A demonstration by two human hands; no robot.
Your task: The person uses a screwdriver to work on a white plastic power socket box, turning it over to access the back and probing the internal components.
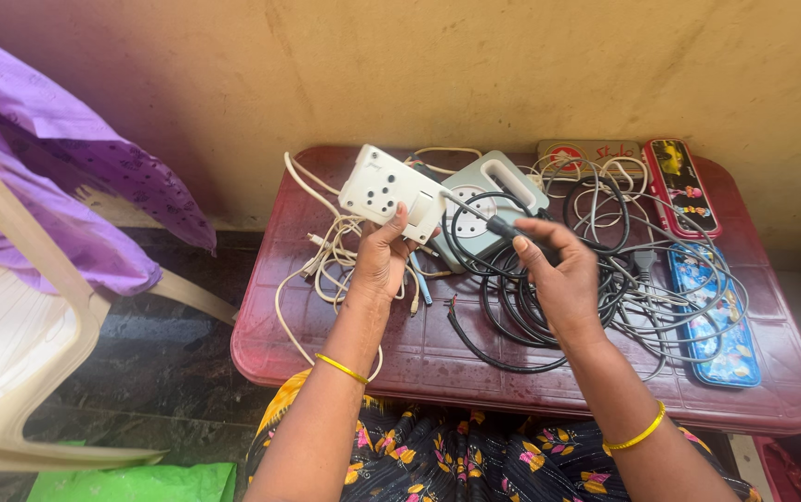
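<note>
My left hand [383, 256] holds a white socket box [391, 191] tilted above a low maroon plastic table [345, 358]. My right hand [560, 274] grips a screwdriver [484, 217] by its black handle, the metal shaft pointing at the side of the white box. Behind the hands lies a grey extension box [503, 181] with round sockets. A white cord [321, 256] trails from the box over the table's left part. Black cables [512, 316] lie tangled under my right hand.
A red pencil box [681, 186] and a blue pencil box [721, 325] lie at the table's right side, with a flat tan case [591, 151] by the wall. A plastic chair [10, 325] draped in purple cloth [66, 177] stands at left.
</note>
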